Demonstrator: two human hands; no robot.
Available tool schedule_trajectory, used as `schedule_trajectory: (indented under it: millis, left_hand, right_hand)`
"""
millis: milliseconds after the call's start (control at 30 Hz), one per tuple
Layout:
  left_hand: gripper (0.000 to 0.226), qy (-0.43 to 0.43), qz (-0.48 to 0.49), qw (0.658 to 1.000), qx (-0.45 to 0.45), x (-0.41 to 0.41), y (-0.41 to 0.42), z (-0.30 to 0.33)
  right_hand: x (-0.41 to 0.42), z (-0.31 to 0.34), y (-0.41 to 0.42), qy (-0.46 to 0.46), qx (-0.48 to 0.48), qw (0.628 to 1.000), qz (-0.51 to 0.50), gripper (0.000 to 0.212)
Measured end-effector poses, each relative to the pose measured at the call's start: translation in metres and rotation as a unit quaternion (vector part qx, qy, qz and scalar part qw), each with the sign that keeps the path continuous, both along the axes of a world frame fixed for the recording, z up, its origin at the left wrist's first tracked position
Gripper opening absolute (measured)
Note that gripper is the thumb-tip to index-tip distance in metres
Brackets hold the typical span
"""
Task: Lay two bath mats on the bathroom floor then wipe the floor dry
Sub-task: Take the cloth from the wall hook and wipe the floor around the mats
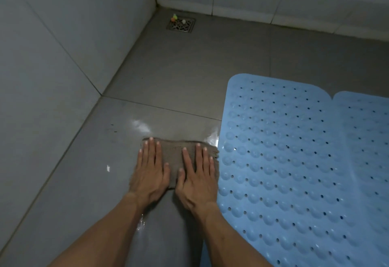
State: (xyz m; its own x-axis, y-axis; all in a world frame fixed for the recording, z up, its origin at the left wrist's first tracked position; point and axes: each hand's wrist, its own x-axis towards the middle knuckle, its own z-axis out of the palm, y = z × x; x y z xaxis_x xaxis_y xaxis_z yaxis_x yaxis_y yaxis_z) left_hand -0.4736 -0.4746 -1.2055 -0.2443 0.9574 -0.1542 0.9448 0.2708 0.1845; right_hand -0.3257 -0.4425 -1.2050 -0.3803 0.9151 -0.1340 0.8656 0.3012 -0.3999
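A brown-grey cloth (175,155) lies flat on the grey tiled floor (189,67). My left hand (150,172) presses palm-down on its left half, fingers spread. My right hand (197,174) presses flat on its right half. Directly right of the cloth lies a blue bath mat (280,161) with bumps and holes, flat on the floor. A second blue mat (366,132) adjoins it at the right edge of view. Wet shine shows on the floor just beyond the cloth and beneath my left forearm.
A tiled wall (52,67) runs along the left, another along the back. A square metal floor drain (181,25) with small coloured bits on it sits in the far corner. Bare grey floor stretches between the cloth and the drain.
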Motion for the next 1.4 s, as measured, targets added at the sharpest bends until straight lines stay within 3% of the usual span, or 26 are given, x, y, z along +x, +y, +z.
schedule_trajectory:
  millis: [400, 600, 867, 1400]
  left_hand:
    - [0.078, 0.031, -0.018, 0.997, 0.064, -0.034, 0.164, -0.014]
    - [0.066, 0.022, 0.007, 0.998, 0.055, -0.040, 0.245, -0.015]
    - [0.068, 0.025, 0.031, 0.998, 0.057, -0.048, 0.310, -0.013]
    - [0.069, 0.043, 0.018, 0.998, 0.047, -0.063, 0.343, -0.013]
  right_hand:
    - [-0.027, -0.009, 0.164, -0.024, 0.020, 1.000, 0.000, 0.061]
    - [-0.037, -0.009, 0.253, -0.046, 0.009, 0.999, 0.029, 0.061]
    - [-0.051, -0.008, 0.336, -0.056, 0.000, 0.996, 0.063, 0.062]
    - [-0.063, 0.000, 0.375, -0.056, -0.070, 0.992, 0.086, 0.063]
